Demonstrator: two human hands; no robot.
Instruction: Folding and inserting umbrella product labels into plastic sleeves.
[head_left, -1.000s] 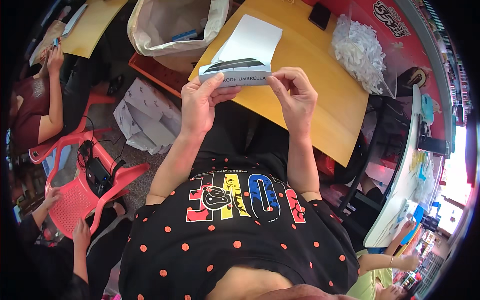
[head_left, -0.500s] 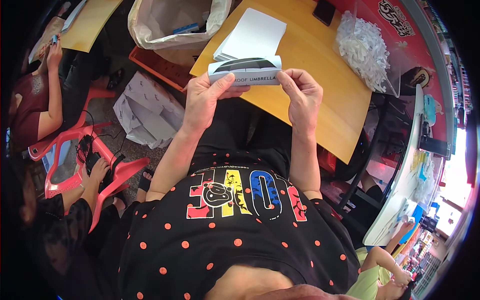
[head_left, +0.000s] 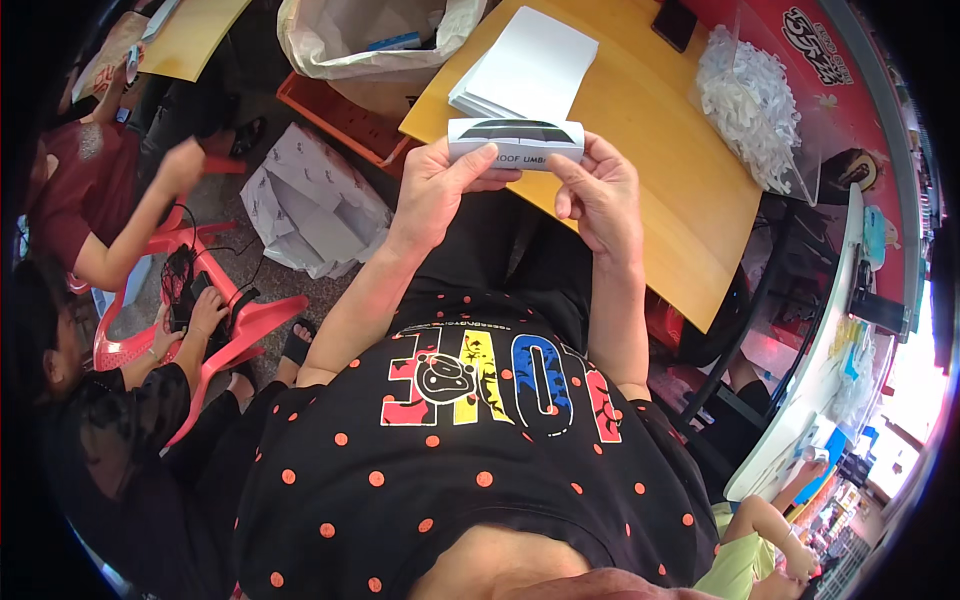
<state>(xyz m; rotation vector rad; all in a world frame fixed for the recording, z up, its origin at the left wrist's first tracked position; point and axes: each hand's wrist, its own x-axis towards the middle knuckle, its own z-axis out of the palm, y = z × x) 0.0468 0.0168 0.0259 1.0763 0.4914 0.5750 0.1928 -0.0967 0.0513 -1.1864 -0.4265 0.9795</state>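
Note:
Between my two hands is a curled printed sheet (head_left: 520,146), white with a dark umbrella picture and lettering on its outer side. My left hand (head_left: 432,197) grips its left end, thumb in front and fingers behind. At the right end my right hand (head_left: 606,195) has its thumb behind and a bent forefinger on the printed face. A stack of white sheets (head_left: 535,65) lies on the yellow wooden table (head_left: 655,180), just beyond the held sheet.
A clear bin of white strips (head_left: 748,110) stands at the table's right, near a dark phone (head_left: 675,24). Left of the table are a lined open box (head_left: 340,75), an orange crate (head_left: 330,115) and a white bag (head_left: 310,205). Other people work around pink chairs (head_left: 225,350).
My right hand's fingers have shifted inward and now cover part of the lettering. The sheet looks more curled. At the left, a co-worker's arm has swung toward the white bag.

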